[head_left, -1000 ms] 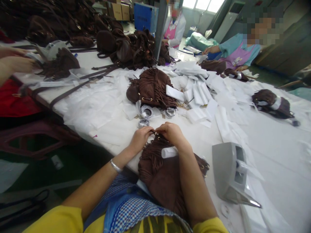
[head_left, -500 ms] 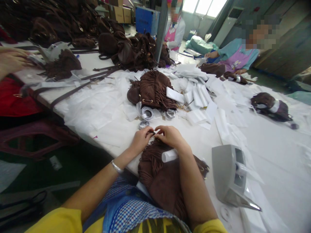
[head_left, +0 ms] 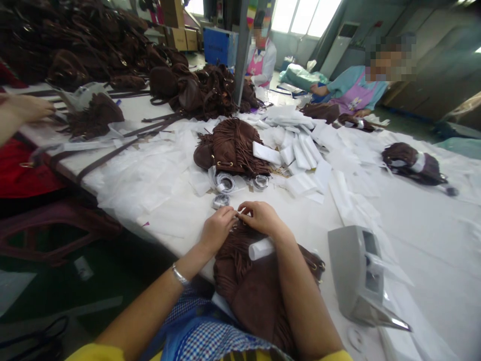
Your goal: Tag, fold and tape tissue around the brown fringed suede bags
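Head view: seen from above the person's own arms, at the near edge of a long white table.
Left hand: fingers curled in, tips pinched on the top edge of the brown fringed bag; a metal bracelet sits on the wrist.
Right hand: fingers bent and closed on the same top edge, fingertips touching those of the left hand; the small part between them is hidden.
Bag position: over the near table edge, partly against the person's body, under both forearms.
White roll: lies on the bag, just beside the right wrist.
Grey dispenser: stands on the table to the right of the bag, near but apart.
Tape rolls: on the table just beyond the hands.
Second fringed bag: mid-table, farther off, beside a heap of white paper strips.
Bag pile: far left, dark brown.
Other persons: a hand at the far left; two co-workers at the far end.
Writing: any print on the blue crate is too small to read.
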Tool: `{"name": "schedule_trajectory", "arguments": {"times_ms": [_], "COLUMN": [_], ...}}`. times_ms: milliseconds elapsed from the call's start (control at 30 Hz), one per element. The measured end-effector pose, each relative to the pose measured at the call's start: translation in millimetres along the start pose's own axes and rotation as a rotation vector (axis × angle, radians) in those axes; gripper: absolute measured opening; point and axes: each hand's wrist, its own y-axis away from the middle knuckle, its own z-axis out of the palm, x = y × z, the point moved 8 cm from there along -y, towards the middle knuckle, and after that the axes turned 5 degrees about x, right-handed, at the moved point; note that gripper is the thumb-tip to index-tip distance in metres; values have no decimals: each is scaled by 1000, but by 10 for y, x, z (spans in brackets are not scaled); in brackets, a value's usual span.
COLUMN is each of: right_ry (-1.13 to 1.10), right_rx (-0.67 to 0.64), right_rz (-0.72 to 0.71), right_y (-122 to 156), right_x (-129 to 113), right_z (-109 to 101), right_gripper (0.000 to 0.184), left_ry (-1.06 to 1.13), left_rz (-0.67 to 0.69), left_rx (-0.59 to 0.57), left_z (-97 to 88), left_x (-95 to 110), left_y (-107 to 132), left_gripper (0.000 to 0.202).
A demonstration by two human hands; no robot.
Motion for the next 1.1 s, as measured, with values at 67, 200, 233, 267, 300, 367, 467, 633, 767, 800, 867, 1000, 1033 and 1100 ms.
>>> {"name": "schedule_trajectory", "arguments": {"times_ms": [67, 200, 233, 267, 300, 367, 467, 633, 767, 800, 867, 1000, 1033, 1100], "right_ry": [-19, -98, -132, -166, -197, -235, -275, -410, -436, -439, -447, -424, -414, -403], "right_rx": [-7, -6, 4, 15, 31, 67, 88, 113, 160, 173, 196, 227, 231, 238], "right_rz": [3, 39, 44, 45, 46, 50, 41, -33, -51, -49, -49, -42, -38, -28], "right_y": [2, 17, 24, 31, 37, 47, 46, 33, 26, 25, 23, 24, 25, 26], "right_x": [1, 38, 48, 58, 69, 94, 99, 13, -2, 5, 15, 23, 23, 23], "right_z": [-1, -5, -12, -21, -33, -64, -85, -94, -84, -83, -86, -122, -132, -153], "right_gripper": [19, 21, 21, 22, 22, 22, 21, 21, 17, 14, 12, 12, 11, 10], "left_ry": [19, 95, 123, 155, 189, 260, 552, 789, 748, 742, 732, 705, 689, 657], "left_rz": [1, -24, -39, -56, -74, -103, -275, -513, -494, -489, -481, -482, -484, -485], "left_rx": [1, -6, -5, -5, -6, -30, -104, -73, -67, -64, -51, -50, -58, -61], "left_z": [-15, -72, -91, -109, -128, -155, -140, -179, -209, -209, -205, -137, -111, -73], "left_x": [12, 15, 4, -11, -29, -60, -162, -230, -137, -120, -105, -132, -146, -177], "left_y": [-10, 2, 4, 5, 6, 7, 25, -35, -172, -194, -216, -186, -174, -161], "left_gripper": [12, 12, 12, 12, 13, 18, 23, 26, 27, 27, 29, 42, 44, 42]}}
